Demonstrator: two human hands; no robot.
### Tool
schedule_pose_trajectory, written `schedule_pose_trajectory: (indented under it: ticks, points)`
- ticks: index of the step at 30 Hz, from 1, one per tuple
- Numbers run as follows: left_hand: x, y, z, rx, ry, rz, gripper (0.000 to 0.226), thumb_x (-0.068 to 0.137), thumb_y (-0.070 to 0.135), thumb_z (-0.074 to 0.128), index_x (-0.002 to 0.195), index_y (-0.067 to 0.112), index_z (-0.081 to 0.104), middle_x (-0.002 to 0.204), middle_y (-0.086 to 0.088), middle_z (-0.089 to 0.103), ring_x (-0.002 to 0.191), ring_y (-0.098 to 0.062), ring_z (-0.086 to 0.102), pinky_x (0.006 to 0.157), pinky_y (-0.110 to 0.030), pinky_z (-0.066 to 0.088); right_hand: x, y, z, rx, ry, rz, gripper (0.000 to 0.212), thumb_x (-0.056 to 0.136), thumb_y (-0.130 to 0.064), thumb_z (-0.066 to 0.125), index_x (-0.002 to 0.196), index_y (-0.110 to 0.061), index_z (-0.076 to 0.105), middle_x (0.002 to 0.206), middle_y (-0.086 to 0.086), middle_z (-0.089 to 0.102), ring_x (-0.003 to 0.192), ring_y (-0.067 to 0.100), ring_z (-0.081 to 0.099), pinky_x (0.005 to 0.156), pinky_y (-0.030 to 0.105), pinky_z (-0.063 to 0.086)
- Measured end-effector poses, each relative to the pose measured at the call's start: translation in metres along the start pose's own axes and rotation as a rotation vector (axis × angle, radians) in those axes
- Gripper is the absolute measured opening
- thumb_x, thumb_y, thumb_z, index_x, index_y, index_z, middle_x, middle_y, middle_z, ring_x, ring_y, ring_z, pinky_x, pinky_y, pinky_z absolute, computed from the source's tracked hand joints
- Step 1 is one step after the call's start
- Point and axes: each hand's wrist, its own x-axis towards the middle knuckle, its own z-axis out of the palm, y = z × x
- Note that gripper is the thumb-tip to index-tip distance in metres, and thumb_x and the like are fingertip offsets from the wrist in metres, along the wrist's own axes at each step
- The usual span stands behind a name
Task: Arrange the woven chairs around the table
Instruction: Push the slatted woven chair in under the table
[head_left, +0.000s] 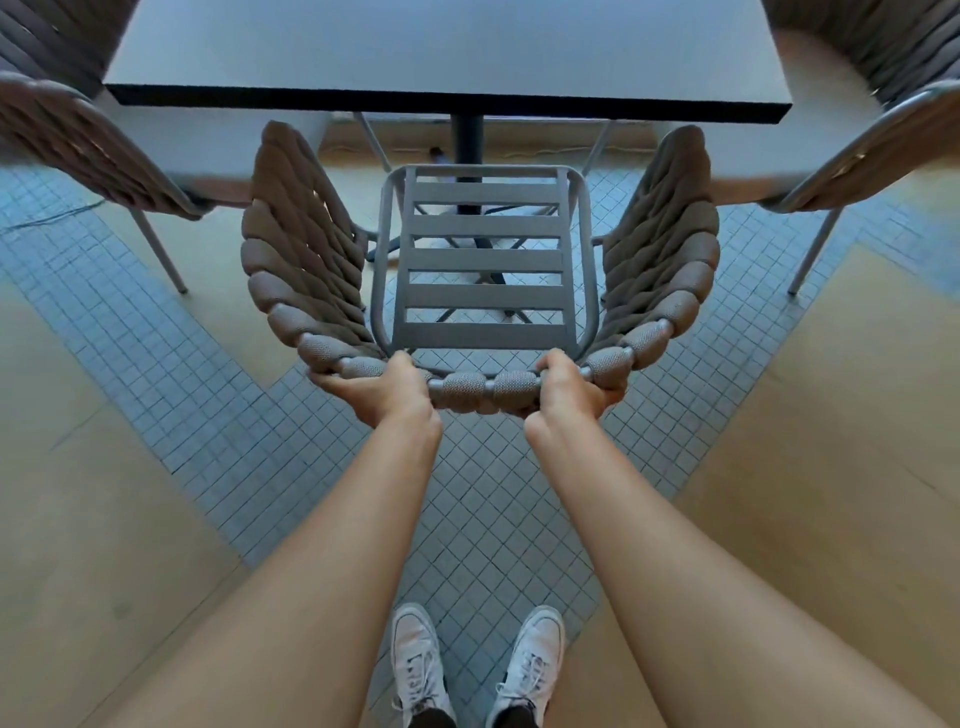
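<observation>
A woven chair (480, 260) with thick brown rope-like weave and a grey slatted metal seat stands right in front of me, facing the dark table (447, 57). Its seat front reaches the table's near edge. My left hand (387, 392) grips the top rail of the chair's backrest left of centre. My right hand (569, 389) grips the same rail right of centre. Both hands are closed around the woven rim. The table stands on a dark central post (467, 150).
A second woven chair (88, 140) stands at the table's left side and a third woven chair (878, 145) at its right, both partly out of view. The floor has blue-grey tiles (483, 493) between tan panels. My white shoes (421, 665) stand behind the chair.
</observation>
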Motion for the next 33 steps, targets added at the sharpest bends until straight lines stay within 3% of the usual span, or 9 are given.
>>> schedule_pose_trajectory:
  ticks: [2, 6, 9, 16, 21, 26, 30, 33]
  points:
    - [-0.002, 0.002, 0.001, -0.029, -0.023, -0.029, 0.099, 0.076, -0.007, 0.062, 0.154, 0.041, 0.024, 0.131, -0.012, 0.062, 0.096, -0.030, 0.073, 0.072, -0.058, 0.062, -0.003, -0.004, 0.001, 0.013, -0.002, 0.004, 0.085, 0.075, -0.002, 0.067, 0.148, -0.029, 0.031, 0.095, 0.001, 0.060, 0.083, 0.025, 0.070, 0.084, 0.058, 0.061]
    - [-0.002, 0.002, -0.009, 0.028, -0.015, -0.005, 0.098, 0.077, -0.006, 0.065, 0.155, 0.035, 0.022, 0.131, -0.013, 0.062, 0.100, -0.031, 0.072, 0.082, -0.056, 0.061, -0.007, -0.001, -0.003, 0.010, -0.031, 0.026, 0.086, 0.075, 0.001, 0.065, 0.145, -0.034, 0.030, 0.099, -0.001, 0.054, 0.090, 0.029, 0.068, 0.082, 0.063, 0.059]
    - [-0.005, 0.000, -0.014, 0.032, -0.003, 0.012, 0.095, 0.077, -0.006, 0.066, 0.153, 0.034, 0.025, 0.132, -0.011, 0.061, 0.099, -0.029, 0.071, 0.080, -0.053, 0.062, -0.005, 0.000, -0.006, 0.012, -0.037, 0.036, 0.090, 0.076, 0.002, 0.066, 0.148, -0.034, 0.027, 0.101, -0.001, 0.055, 0.088, 0.027, 0.068, 0.081, 0.063, 0.059]
    - [-0.003, 0.001, -0.015, 0.047, -0.016, -0.005, 0.090, 0.076, -0.005, 0.065, 0.150, 0.031, 0.029, 0.134, -0.011, 0.060, 0.099, -0.030, 0.071, 0.079, -0.052, 0.062, -0.006, 0.000, -0.006, -0.034, -0.043, 0.055, 0.072, 0.078, 0.001, 0.066, 0.138, -0.022, 0.035, 0.107, 0.006, 0.058, 0.088, 0.029, 0.069, 0.081, 0.062, 0.060]
    - [-0.003, 0.002, -0.015, 0.046, -0.032, -0.008, 0.094, 0.078, -0.005, 0.067, 0.152, 0.033, 0.024, 0.129, -0.011, 0.062, 0.096, -0.028, 0.072, 0.074, -0.053, 0.063, -0.008, 0.001, -0.009, -0.079, -0.055, 0.057, 0.055, 0.080, 0.000, 0.066, 0.130, -0.008, 0.044, 0.114, 0.014, 0.065, 0.086, 0.031, 0.072, 0.049, 0.041, 0.061]
    - [-0.003, 0.004, -0.021, 0.107, -0.079, -0.009, 0.091, 0.079, -0.001, 0.069, 0.151, 0.029, 0.023, 0.126, -0.010, 0.062, 0.094, -0.028, 0.072, 0.068, -0.050, 0.064, -0.008, 0.001, -0.011, -0.111, -0.086, 0.068, 0.055, 0.081, -0.003, 0.068, 0.130, -0.009, 0.044, 0.115, 0.014, 0.065, 0.088, 0.030, 0.073, 0.068, 0.051, 0.064]
    - [-0.002, 0.006, -0.020, 0.127, -0.071, -0.012, 0.086, 0.081, -0.001, 0.070, 0.150, 0.023, 0.025, 0.121, -0.013, 0.061, 0.091, -0.029, 0.072, 0.045, -0.035, 0.058, -0.008, 0.001, -0.009, -0.104, -0.066, 0.068, 0.052, 0.081, -0.002, 0.066, 0.128, -0.009, 0.046, 0.112, 0.013, 0.065, 0.088, 0.031, 0.072, 0.079, 0.057, 0.062]
    - [0.001, 0.006, -0.019, 0.153, -0.058, -0.009, 0.080, 0.081, -0.002, 0.069, 0.146, 0.021, 0.028, 0.124, -0.015, 0.061, 0.094, -0.029, 0.071, 0.056, -0.042, 0.063, -0.008, 0.003, -0.007, -0.113, -0.067, 0.060, 0.052, 0.081, -0.003, 0.066, 0.129, -0.009, 0.045, 0.107, 0.011, 0.064, 0.084, 0.030, 0.071, 0.081, 0.058, 0.062]
